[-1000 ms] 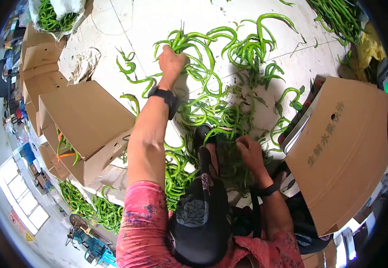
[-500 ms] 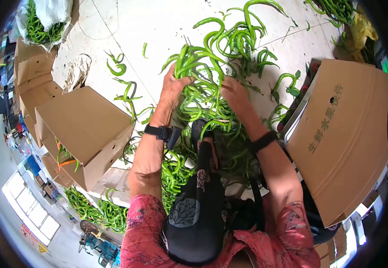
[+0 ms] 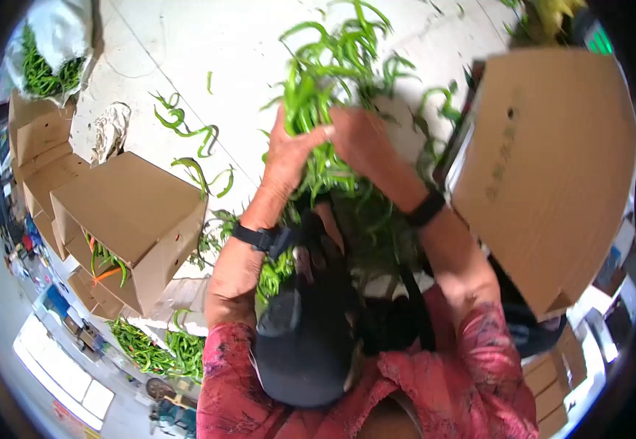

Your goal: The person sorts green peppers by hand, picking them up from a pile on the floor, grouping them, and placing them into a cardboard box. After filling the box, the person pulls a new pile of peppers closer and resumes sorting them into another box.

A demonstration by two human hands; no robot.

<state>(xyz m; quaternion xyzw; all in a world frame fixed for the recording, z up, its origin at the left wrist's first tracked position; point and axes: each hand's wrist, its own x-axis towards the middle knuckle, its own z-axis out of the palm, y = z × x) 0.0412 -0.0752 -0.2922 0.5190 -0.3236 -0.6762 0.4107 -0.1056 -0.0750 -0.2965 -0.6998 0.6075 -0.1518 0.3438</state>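
Observation:
Long green chili peppers (image 3: pixel 302 102) stand up in a bunch from my left hand (image 3: pixel 286 155), whose fingers are wrapped round them. Right beside it, my right hand (image 3: pixel 362 143) has its fingers curled in at the same bunch, close to my left thumb. What its fingertips hold is hidden behind the hand. A heap of green peppers (image 3: pixel 329 172) lies on the floor below both hands, in front of my shoe. More peppers (image 3: pixel 351 44) spread out just beyond the hands.
Cardboard boxes stand at left (image 3: pixel 131 208) and right (image 3: pixel 545 168). Stray peppers (image 3: pixel 201 139) and a crumpled cloth (image 3: pixel 111 130) lie on the pale floor (image 3: pixel 223 36). A white sack (image 3: pixel 69 29) of peppers sits at the far left; another pepper pile (image 3: pixel 150 347) is at lower left.
My hands have come together; the right moved left toward the left hand. The bunch in my left hand is now more upright. The whole view has shifted and blurred slightly.

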